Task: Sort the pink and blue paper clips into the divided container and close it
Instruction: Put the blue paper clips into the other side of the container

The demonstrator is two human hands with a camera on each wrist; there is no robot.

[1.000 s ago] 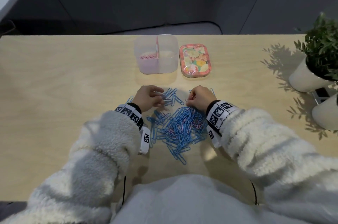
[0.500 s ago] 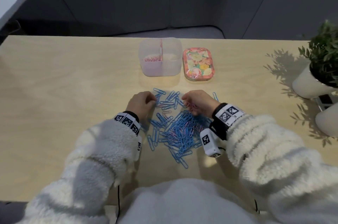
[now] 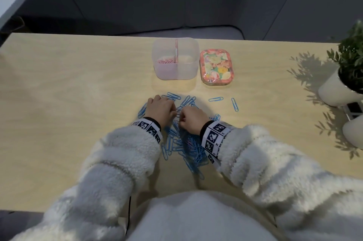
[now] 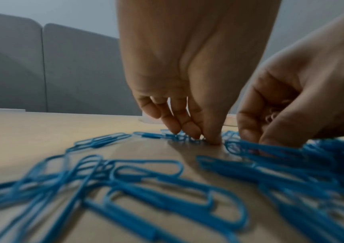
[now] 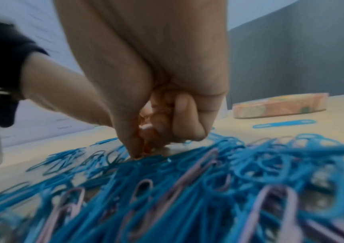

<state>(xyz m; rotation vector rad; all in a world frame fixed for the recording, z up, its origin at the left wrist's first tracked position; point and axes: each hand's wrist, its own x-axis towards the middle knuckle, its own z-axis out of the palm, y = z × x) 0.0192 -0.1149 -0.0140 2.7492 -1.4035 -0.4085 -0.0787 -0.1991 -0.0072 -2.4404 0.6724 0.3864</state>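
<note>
A heap of blue paper clips (image 3: 186,146) with a few pink ones (image 5: 194,171) mixed in lies on the wooden table (image 3: 78,103) in front of me. My left hand (image 3: 165,110) reaches down at the heap's far left, and its fingertips (image 4: 194,134) touch blue clips on the table. My right hand (image 3: 185,120) is beside it, fingers curled round a small bunch of pink clips (image 5: 148,115), thumb and forefinger down at the heap. The clear divided container (image 3: 175,71) stands open behind, pink clips (image 3: 166,61) in its left compartment. Its floral lid (image 3: 216,67) lies to the right.
Two stray blue clips (image 3: 215,99) (image 3: 234,104) lie right of the hands, in front of the lid. A potted plant in a white pot (image 3: 337,91) and a second white pot (image 3: 353,132) stand at the table's right edge.
My right hand has moved left and nearer to me, close to the left hand. The left hand has shifted slightly right. Two blue clips on the right are uncovered.
</note>
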